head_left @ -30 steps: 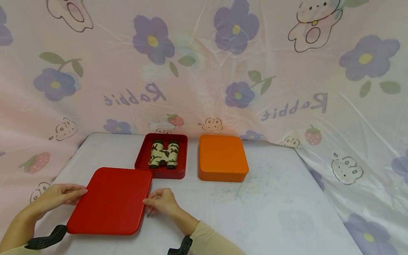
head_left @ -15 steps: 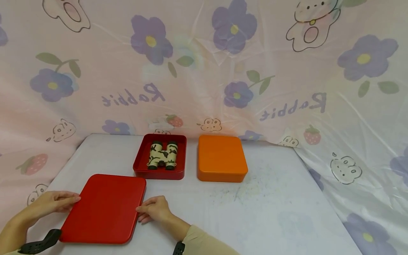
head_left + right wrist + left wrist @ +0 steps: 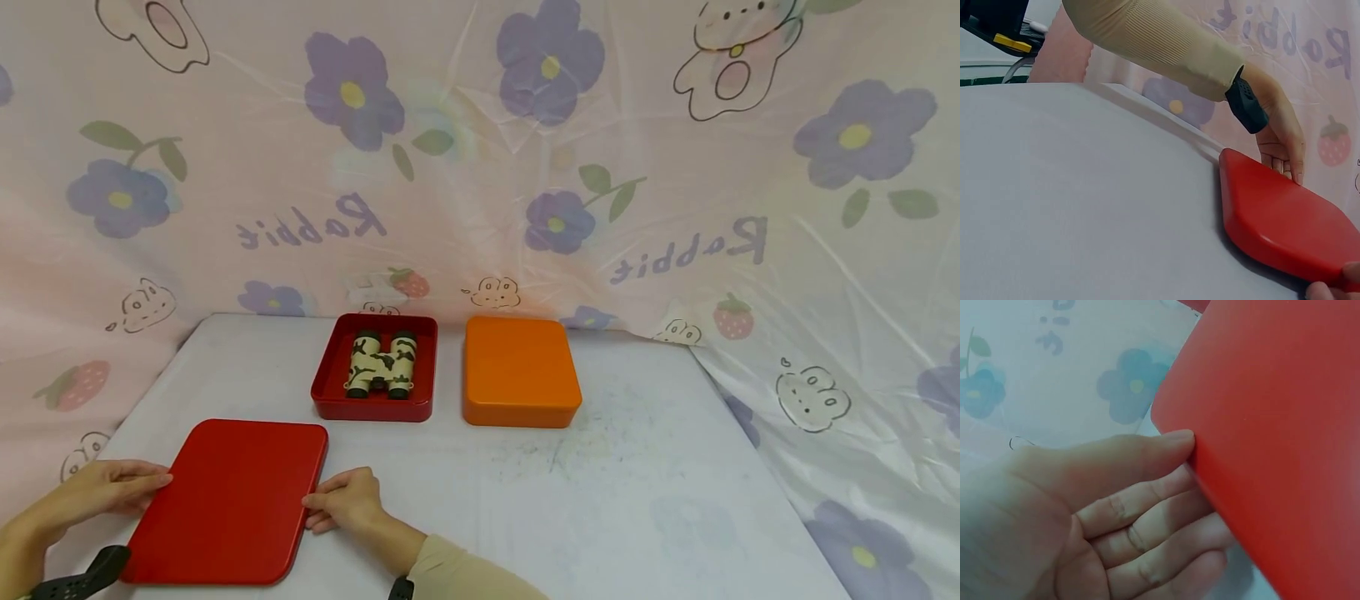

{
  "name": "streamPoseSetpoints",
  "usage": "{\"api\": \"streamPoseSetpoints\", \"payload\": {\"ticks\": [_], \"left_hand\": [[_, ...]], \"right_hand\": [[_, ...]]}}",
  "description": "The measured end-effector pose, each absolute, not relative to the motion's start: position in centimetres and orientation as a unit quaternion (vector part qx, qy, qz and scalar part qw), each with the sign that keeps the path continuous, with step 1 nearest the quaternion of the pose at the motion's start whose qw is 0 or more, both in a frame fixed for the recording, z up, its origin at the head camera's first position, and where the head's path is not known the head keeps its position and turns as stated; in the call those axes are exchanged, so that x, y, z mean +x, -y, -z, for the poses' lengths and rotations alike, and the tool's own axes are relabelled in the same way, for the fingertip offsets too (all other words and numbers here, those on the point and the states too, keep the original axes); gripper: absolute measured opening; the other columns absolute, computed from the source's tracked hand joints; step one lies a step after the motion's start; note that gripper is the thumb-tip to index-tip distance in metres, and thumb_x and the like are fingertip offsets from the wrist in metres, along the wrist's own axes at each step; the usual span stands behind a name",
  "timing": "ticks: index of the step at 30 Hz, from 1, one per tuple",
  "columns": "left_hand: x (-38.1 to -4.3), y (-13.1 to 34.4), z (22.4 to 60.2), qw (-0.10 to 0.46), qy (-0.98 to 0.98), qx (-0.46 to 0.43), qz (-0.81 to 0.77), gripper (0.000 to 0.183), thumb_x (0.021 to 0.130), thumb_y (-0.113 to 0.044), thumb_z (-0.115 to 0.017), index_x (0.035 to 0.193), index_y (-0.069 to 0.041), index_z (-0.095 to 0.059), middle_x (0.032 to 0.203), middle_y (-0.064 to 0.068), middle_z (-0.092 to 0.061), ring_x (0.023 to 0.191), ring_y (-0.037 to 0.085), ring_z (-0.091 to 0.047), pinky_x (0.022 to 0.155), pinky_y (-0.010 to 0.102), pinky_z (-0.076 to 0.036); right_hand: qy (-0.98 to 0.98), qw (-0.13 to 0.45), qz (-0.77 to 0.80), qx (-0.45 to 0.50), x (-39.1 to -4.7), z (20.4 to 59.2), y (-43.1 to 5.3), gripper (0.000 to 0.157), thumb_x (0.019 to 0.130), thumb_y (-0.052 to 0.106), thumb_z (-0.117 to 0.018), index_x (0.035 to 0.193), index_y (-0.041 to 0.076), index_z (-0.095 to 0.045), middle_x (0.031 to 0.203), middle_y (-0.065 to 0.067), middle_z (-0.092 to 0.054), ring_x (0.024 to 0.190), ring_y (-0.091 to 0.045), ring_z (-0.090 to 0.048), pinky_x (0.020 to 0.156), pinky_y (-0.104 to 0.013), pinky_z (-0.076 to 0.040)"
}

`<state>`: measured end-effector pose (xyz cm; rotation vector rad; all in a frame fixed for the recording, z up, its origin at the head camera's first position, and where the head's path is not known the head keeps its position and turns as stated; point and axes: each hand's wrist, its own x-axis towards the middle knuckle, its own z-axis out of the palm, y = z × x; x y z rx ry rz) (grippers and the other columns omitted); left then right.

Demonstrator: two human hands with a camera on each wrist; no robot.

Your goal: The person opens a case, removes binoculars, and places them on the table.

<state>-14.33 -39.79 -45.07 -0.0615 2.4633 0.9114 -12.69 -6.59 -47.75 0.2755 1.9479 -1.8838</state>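
A red square lid [image 3: 225,508] lies low over the near left of the table, its flat top facing up. My left hand [image 3: 105,495] pinches its left edge, thumb on top; in the left wrist view the fingers [image 3: 1169,534] reach beneath the rim. On the opposite side, my right hand [image 3: 347,502] holds the right edge between thumb and fingers. Only its fingertips [image 3: 1352,272] show in the right wrist view. Behind the lid stands an open dark red box [image 3: 372,409] with camouflage binoculars [image 3: 381,367] lying inside.
An orange square box [image 3: 521,367] sits right of the red box, a narrow gap between them. The white table [image 3: 637,500] extends to the right and bears dark scuff marks. A patterned cloth [image 3: 450,183] hangs behind and along the sides.
Both hands have carried the red lid toward the near left, away from the dark red box. It overlapped that box's corner before; now a gap shows. The boxes and binoculars stay put.
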Motion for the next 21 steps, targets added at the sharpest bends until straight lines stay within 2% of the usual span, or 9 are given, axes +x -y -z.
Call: {"api": "streamPoseSetpoints", "payload": {"ticks": [6,12,15,19,21], "left_hand": [[-14.5,40.2,45.5,0.255,-0.909,-0.032,-0.327,0.065,0.098,-0.043,-0.048,0.128,0.015,-0.050,0.114,0.023,-0.070,0.081,0.003,-0.065,0.074,0.025,-0.059],[-14.4,40.6,45.7,0.259,-0.908,-0.028,-0.328,0.064,0.099,-0.041,-0.048,0.126,0.016,-0.051,0.113,0.025,-0.069,0.083,0.007,-0.068,0.076,0.028,-0.060],[-14.5,40.8,45.8,0.260,-0.909,-0.031,-0.326,0.065,0.099,-0.042,-0.048,0.127,0.017,-0.050,0.113,0.027,-0.068,0.086,0.012,-0.069,0.079,0.035,-0.060],[-14.4,41.1,46.0,0.264,-0.908,-0.039,-0.322,0.065,0.100,-0.042,-0.046,0.127,0.017,-0.050,0.112,0.027,-0.068,0.090,0.020,-0.070,0.084,0.049,-0.057],[-14.3,41.2,46.1,0.266,-0.908,-0.046,-0.322,0.066,0.099,-0.043,-0.047,0.126,0.017,-0.050,0.111,0.027,-0.069,0.091,0.022,-0.070,0.084,0.052,-0.056]], "right_hand": [[-0.698,0.204,0.678,0.105,-12.5,47.4,7.1,0.007,0.075,-0.004,-0.076,0.073,-0.002,-0.070,0.066,-0.020,-0.072,0.060,-0.031,-0.073,0.051,-0.031,-0.058],[-0.708,0.202,0.669,0.102,-12.2,47.1,7.5,0.007,0.073,-0.006,-0.077,0.073,-0.002,-0.072,0.064,-0.018,-0.072,0.060,-0.032,-0.073,0.050,-0.028,-0.057],[-0.715,0.196,0.664,0.096,-12.2,47.1,7.7,0.006,0.072,-0.007,-0.077,0.074,-0.003,-0.072,0.063,-0.017,-0.072,0.061,-0.032,-0.073,0.050,-0.027,-0.057],[-0.713,0.199,0.665,0.096,-12.1,47.2,8.1,0.007,0.072,-0.008,-0.076,0.073,-0.002,-0.072,0.061,-0.017,-0.071,0.060,-0.031,-0.073,0.049,-0.027,-0.057],[-0.710,0.200,0.667,0.102,-11.9,47.2,8.3,0.008,0.072,-0.008,-0.076,0.071,-0.002,-0.071,0.061,-0.016,-0.071,0.060,-0.031,-0.072,0.049,-0.026,-0.057]]}}
